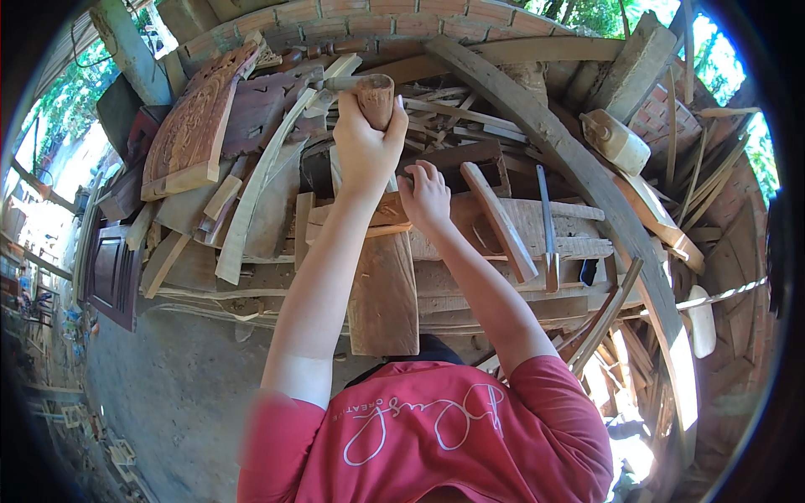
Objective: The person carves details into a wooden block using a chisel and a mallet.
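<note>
My left hand (369,147) is raised over the bench, its fingers wrapped round a brown wooden mallet (376,96). A pale round rod sticks out to the left of the mallet's head. Lower and to the right, my right hand (428,197) is at a reddish-brown piece of wood (389,210), fingers curled. What those fingers hold, if anything, is hidden. Under this piece a thick wooden board (383,298) points towards me, its near end hanging over the bench edge. My left forearm covers part of the work.
A squared wooden bar (499,222) and a long narrow metal tool (548,230) lie right of my hands. Carved panels (197,121) lean at the left. A heavy curved beam (579,180) arcs across the right side. A plastic jug (616,142) stands beyond it.
</note>
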A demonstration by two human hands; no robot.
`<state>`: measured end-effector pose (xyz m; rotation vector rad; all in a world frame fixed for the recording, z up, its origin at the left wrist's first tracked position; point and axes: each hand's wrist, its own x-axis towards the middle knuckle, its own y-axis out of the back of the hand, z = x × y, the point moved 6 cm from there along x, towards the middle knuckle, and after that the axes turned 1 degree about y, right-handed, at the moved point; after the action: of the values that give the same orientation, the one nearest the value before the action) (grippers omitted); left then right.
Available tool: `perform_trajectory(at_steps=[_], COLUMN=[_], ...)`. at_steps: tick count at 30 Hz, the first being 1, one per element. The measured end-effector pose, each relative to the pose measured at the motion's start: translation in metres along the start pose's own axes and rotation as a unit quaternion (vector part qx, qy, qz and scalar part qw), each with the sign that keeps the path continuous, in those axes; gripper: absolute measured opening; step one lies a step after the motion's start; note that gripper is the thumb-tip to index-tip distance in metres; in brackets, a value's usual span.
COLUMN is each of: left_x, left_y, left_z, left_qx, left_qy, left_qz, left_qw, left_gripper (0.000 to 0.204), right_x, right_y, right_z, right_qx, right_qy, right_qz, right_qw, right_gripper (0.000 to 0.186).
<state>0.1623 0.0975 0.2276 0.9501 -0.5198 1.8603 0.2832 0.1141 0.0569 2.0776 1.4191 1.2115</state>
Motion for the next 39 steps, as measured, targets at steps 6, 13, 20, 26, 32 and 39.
perform_trajectory(at_steps=[6, 13, 20, 26, 32, 39], left_x=[-0.006, -0.01, -0.011, -0.008, -0.014, -0.022], left_y=[-0.002, -0.008, -0.007, -0.002, -0.009, -0.025], left_z=[-0.001, 0.005, 0.004, 0.003, 0.01, 0.02], left_qx=[-0.01, -0.03, -0.031, -0.042, -0.028, -0.006], left_qy=[0.024, 0.007, 0.023, 0.042, -0.003, -0.024], left_qz=[-0.011, -0.039, -0.058, -0.048, -0.055, -0.114], left_qw=[1.0, 0.999, 0.998, 0.997, 0.998, 0.993], left_gripper=[0.029, 0.027, 0.028, 0.026, 0.026, 0.026], right_x=[-0.027, -0.12, -0.133, -0.149, -0.111, -0.013], right_y=[0.051, 0.098, 0.101, 0.107, 0.153, 0.252], right_z=[0.066, 0.167, 0.154, 0.155, 0.133, 0.033], right_qx=[-0.114, -0.308, -0.293, -0.177, -0.013, 0.216], right_qy=[-0.147, -0.193, -0.264, -0.249, -0.275, -0.078], right_qz=[-0.008, -0.172, -0.228, -0.246, -0.244, 0.027], right_qw=[0.983, 0.916, 0.89, 0.92, 0.93, 0.973], right_gripper=[0.055, 0.077, 0.076, 0.081, 0.074, 0.057])
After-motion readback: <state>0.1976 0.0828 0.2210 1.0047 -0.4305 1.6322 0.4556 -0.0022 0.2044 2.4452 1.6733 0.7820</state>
